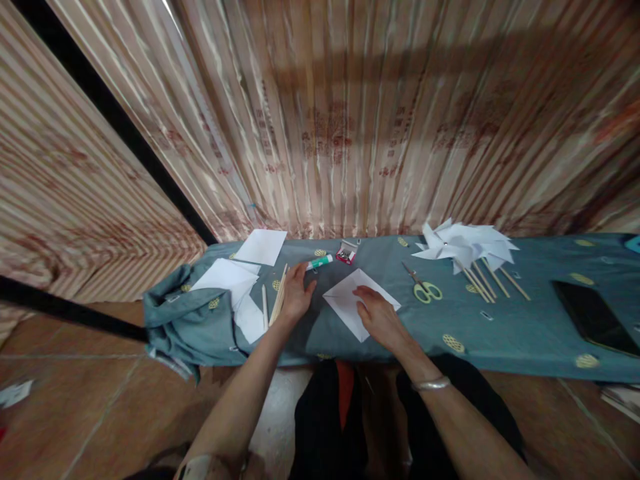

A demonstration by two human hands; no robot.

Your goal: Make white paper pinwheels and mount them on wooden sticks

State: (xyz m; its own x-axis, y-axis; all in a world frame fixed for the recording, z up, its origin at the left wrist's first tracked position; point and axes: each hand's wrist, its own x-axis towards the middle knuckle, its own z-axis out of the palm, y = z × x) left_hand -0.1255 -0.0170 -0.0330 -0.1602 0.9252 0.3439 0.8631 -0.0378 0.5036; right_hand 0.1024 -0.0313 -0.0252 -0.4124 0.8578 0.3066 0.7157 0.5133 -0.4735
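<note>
One glue stick (321,262), label illegible, at left hand (297,295), can't tell if pinching; one paper square (347,304) under right hand (376,312), fingers spread.

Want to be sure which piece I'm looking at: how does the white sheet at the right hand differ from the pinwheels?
The white sheet lies flat, while the pinwheels have folded, pointed blades.
The sheet has no stick; the pinwheels have wooden sticks.
The right hand is over the sheet; neither hand is at the pinwheels.
Both are white and rest on the cloth.
</note>
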